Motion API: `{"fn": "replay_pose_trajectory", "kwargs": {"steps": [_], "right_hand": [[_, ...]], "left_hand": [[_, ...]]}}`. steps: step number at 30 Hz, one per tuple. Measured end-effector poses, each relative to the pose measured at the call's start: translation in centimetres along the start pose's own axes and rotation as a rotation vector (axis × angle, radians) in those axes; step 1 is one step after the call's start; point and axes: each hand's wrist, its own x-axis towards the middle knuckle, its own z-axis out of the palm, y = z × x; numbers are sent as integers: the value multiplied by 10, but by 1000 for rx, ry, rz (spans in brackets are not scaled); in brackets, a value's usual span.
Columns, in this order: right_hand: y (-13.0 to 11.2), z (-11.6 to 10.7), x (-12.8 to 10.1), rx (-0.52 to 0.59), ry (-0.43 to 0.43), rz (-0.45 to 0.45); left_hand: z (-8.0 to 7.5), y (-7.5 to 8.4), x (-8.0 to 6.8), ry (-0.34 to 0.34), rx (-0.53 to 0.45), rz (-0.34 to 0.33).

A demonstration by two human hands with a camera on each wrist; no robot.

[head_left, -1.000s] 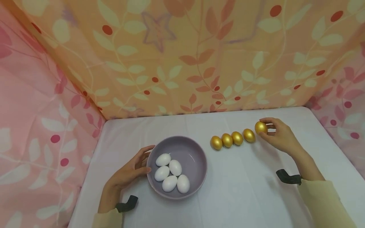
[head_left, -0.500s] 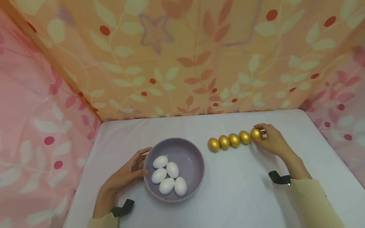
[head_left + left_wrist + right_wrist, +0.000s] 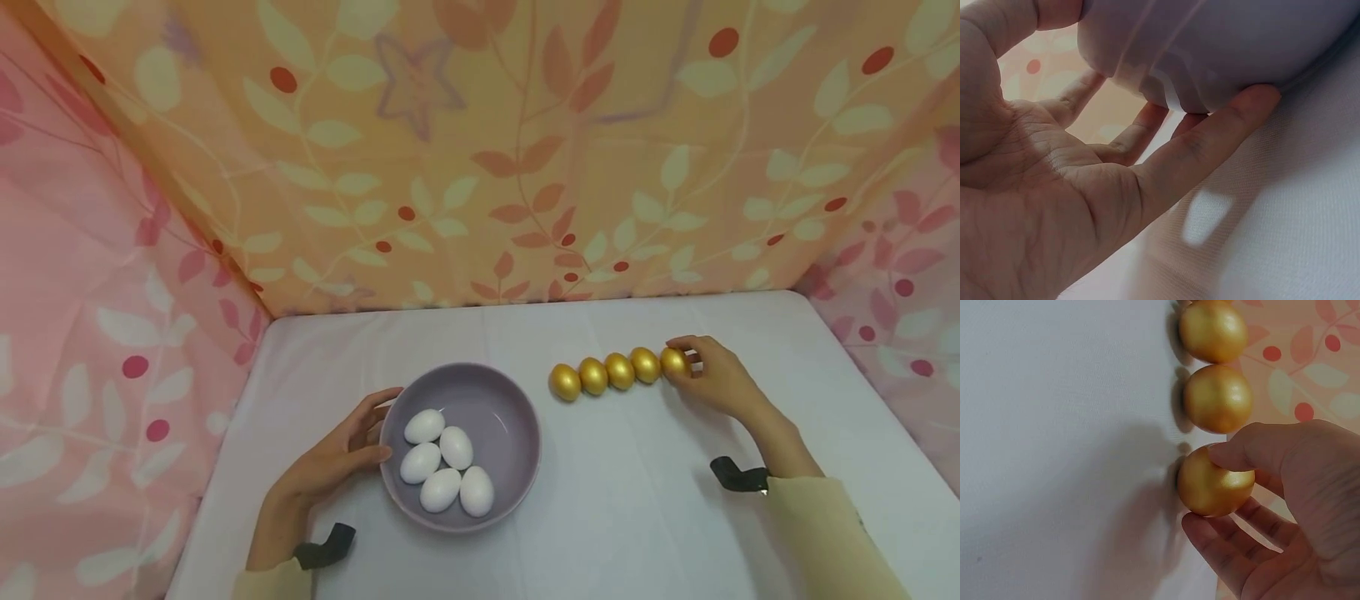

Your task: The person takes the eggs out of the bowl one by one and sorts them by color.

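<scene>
My right hand [image 3: 712, 375] pinches a golden egg [image 3: 1213, 490] between thumb and fingers, at the right end of a row of several golden eggs [image 3: 593, 377]. In the right wrist view, the thumb lies over this egg and the fingertips are against its far side; the neighbouring golden egg [image 3: 1217, 399] is close by. A round mauve bowl [image 3: 510, 425] holds several white eggs [image 3: 439, 490], grouped toward its left and front. My left hand [image 3: 337, 454] touches the bowl's outer left side with spread, mostly straight fingers [image 3: 1204, 150], the thumb at the rim.
A white cloth [image 3: 600, 517] covers the table under everything. Behind it hangs an orange leaf-patterned curtain [image 3: 450, 167], with pink curtain [image 3: 97, 250] at the left and more at the right. A dark band piece [image 3: 738, 477] sticks out at the right wrist.
My right hand has brought the golden egg down and left, from apart to the right end of the row. The left hand stays at the bowl. The head view shifts slightly.
</scene>
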Motion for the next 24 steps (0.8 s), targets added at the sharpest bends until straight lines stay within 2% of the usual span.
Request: {"fn": "replay_pose_trajectory", "kwargs": {"steps": [8, 13, 18, 24], "right_hand": [[-1, -12, 1, -32, -25, -7], [-19, -31, 3, -109, -23, -15], [-51, -44, -7, -124, 61, -121], [-93, -26, -17, -10, 106, -268]], "left_hand": [[1, -3, 12, -12, -5, 9], [1, -1, 17, 10, 7, 13], [4, -2, 15, 11, 27, 11], [6, -2, 11, 11, 0, 0]]}}
